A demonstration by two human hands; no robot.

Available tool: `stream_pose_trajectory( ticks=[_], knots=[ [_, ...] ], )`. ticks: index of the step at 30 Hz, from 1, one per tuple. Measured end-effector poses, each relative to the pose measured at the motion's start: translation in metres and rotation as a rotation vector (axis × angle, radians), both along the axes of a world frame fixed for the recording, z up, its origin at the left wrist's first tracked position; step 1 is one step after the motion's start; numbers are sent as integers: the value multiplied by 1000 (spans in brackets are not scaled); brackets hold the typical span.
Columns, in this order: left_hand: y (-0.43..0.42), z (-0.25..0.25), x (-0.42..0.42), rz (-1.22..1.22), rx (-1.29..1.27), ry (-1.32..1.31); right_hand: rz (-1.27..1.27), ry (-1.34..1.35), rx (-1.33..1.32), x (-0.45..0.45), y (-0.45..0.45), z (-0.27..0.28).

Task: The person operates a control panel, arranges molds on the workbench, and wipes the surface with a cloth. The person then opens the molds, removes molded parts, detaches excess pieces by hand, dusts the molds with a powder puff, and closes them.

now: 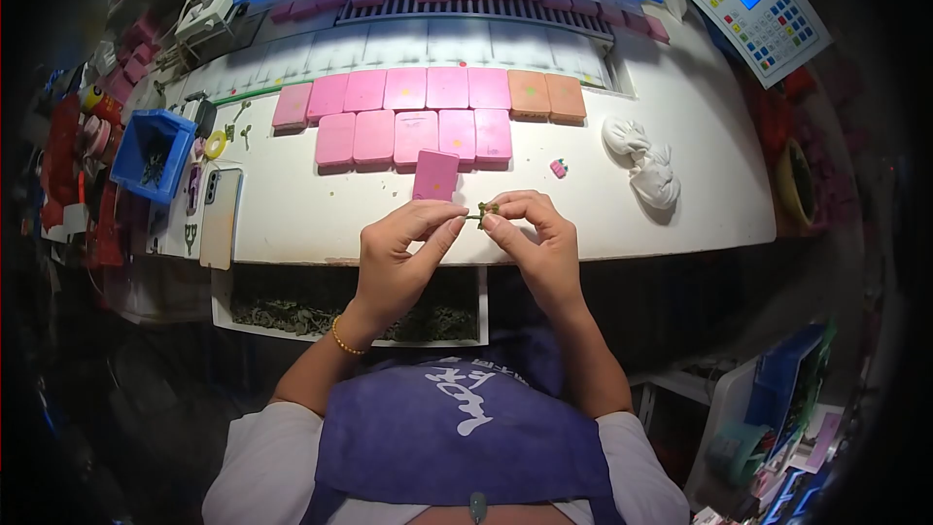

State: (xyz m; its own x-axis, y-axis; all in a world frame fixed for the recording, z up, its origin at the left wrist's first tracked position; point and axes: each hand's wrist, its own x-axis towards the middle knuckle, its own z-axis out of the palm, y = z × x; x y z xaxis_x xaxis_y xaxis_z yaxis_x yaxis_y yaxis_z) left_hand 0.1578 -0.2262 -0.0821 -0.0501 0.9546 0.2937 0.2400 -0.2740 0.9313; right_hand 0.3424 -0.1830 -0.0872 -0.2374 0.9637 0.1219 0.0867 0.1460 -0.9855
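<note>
1. Workpiece, green and branched (489,216): held up between my two hands, at the near side of the table (695,209).
2. Right hand (536,233): thumb and fingers clamped on the workpiece, its small branches showing past the tips.
3. Left hand (400,245): fingertips pressed together on a thin stem (473,218) that runs to the workpiece. Part of it or a slim tool: cannot tell.
4. Main risk, my judgement: a twist or uneven pull between the two pinches could snap a branch, given how slender they look.
5. Second risk: too light a pinch and it drops. Were it to go over the near edge, the drawer (225,316) below holds dark green scraps (292,318); a green piece would be hard to pick out there.
6. Loose pink block (436,175): askew just beyond my fingers, overlapping the front row in view. A careless knuckle could shift it.
7. Further out: two rows of pink blocks (366,90); small pink-and-green piece (558,168) and white cloth bundle (649,173) to my right; phone (222,219) to my left.
</note>
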Motion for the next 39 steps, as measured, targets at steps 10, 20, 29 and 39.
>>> stream_pose_trajectory(
  ticks=[10,20,29,39],
  knots=[
    [-1,6,6,31,1,91,-22,-83,112,-1,-1,4],
    [-2,2,16,98,55,169,-31,-88,150,-1,-4,5],
    [-5,3,19,133,29,173,-30,-53,86,-1,-7,3],
    [-34,14,-13,-19,-321,60,117,185,-357,9,-7,9]
  ],
)
